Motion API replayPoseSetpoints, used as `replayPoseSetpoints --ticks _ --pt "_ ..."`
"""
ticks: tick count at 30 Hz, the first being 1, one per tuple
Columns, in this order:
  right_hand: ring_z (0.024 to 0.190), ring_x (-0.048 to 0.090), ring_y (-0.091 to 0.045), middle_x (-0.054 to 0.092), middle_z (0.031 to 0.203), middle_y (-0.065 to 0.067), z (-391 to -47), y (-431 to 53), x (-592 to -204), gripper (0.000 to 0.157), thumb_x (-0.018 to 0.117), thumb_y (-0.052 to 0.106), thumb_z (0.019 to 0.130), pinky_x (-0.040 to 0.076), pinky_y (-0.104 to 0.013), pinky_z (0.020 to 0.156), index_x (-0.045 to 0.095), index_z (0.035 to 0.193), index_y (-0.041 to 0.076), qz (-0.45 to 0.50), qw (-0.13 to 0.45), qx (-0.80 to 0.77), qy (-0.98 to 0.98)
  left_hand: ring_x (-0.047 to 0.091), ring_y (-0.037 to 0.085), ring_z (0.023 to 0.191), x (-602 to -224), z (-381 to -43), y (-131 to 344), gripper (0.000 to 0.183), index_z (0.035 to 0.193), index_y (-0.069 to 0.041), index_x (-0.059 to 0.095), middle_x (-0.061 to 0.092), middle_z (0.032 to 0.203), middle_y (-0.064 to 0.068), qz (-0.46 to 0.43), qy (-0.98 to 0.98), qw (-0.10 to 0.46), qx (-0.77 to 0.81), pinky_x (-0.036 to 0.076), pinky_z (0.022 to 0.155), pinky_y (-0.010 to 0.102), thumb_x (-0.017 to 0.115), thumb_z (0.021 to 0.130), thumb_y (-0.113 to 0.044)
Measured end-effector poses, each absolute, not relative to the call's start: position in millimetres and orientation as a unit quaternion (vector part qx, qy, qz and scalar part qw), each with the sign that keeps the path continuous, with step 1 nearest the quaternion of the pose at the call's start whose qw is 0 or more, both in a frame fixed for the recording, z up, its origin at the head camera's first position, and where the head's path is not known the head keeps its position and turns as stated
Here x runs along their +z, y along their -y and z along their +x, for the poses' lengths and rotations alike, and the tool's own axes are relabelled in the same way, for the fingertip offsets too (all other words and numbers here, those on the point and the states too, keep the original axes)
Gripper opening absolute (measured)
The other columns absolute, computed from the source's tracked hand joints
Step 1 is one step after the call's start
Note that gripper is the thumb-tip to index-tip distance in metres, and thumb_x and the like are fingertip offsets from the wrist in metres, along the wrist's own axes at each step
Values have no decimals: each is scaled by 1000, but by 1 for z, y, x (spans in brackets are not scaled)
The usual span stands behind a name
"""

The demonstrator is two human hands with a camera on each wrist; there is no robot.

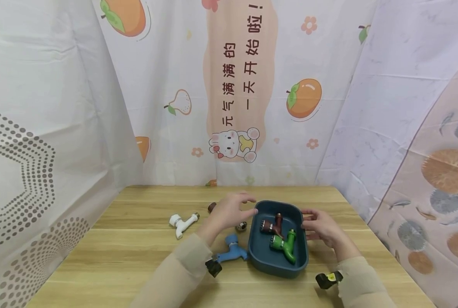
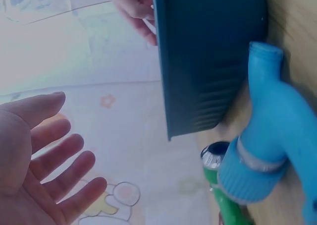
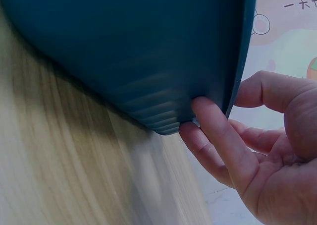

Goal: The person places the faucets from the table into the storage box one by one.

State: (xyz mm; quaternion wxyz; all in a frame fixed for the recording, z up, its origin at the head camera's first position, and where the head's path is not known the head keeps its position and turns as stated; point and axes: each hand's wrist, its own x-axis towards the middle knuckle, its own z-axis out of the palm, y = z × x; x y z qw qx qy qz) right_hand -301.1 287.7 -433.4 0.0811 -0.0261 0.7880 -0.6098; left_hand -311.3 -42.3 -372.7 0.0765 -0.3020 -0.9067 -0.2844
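Observation:
A dark blue plastic bin [image 1: 279, 269] stands on the table between my hands. Inside it lie a dark brown faucet [image 1: 268, 226] and a green faucet [image 1: 288, 247]. My right hand [image 1: 322, 226] pinches the bin's right rim, its fingers against the outer wall and the thumb tip hidden behind the rim. On the other side, my left hand [image 1: 229, 210] is held apart from the bin, fingers extended toward its left rim. Below that hand a blue faucet [image 1: 232, 250] lies beside the bin. In the left wrist view, a green faucet with a chrome end [image 2: 225, 197] shows beyond the blue one.
Left on the wooden table [image 1: 109, 265] lies a white faucet [image 1: 183, 223]. A brown knob [image 1: 211, 207] and a chrome-ended piece [image 1: 242, 226] show partly behind my left hand. Printed curtains [image 1: 175, 141] hang along the table's back and sides.

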Motion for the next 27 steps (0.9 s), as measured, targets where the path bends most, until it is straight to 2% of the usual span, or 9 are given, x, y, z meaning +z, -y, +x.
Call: replayPoseSetpoints --ticks 10,17,24,27 --pt "97 67 -31 52 125 -34 -299 -287 -432 64 60 -4 90 61 -46 72 35 148 -12 -23 81 -607 -790 64 17 113 -370 -300 71 36 127 -20 71 65 131 -3 -313 899 112 -285 54 91 34 72 96 -38" --pt "96 68 -31 53 125 -34 -300 -287 -431 64 60 -4 90 61 -46 72 35 148 -12 -26 82 -607 -790 66 18 111 -369 -294 92 37 127 -19 71 63 133 -3 -318 894 133 -286 57 79 25 72 96 -38" --pt "97 68 -32 53 125 -35 -299 -286 -431 64 60 -4 90 61 -46 72 35 148 -12 -25 82 -607 -790 68 8 88 -367 -285 109 40 128 -17 70 63 132 -3 -314 891 143 -294 56 74 24 74 95 -38" --pt "96 67 -32 52 125 -35 -299 -285 -430 64 60 -4 89 61 -47 72 35 148 -13 -25 82 -607 -790 66 4 84 -367 -284 114 40 127 -17 71 64 129 -3 -318 888 152 -296 56 73 24 76 94 -37"
